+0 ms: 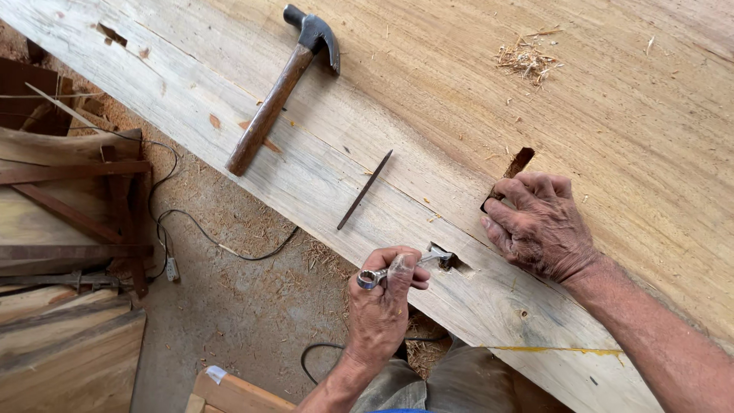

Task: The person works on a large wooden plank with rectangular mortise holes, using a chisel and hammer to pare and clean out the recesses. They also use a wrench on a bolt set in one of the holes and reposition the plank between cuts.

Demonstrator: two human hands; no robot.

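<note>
A rough woodworking shop.
A broad raw timber slab (pixel 474 99) carries a claw hammer (pixel 279 88); sawdust covers the floor (pixel 229 306), stacked boards (pixel 61 336) and a cable (pixel 191 222) alongside.

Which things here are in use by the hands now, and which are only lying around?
In use:
- wrench, held by the left hand, its far end in a small notch
- slot in the wood slab, touched by the right hand

Lying about:
- hammer
- metal rod
- cable on the floor
</note>
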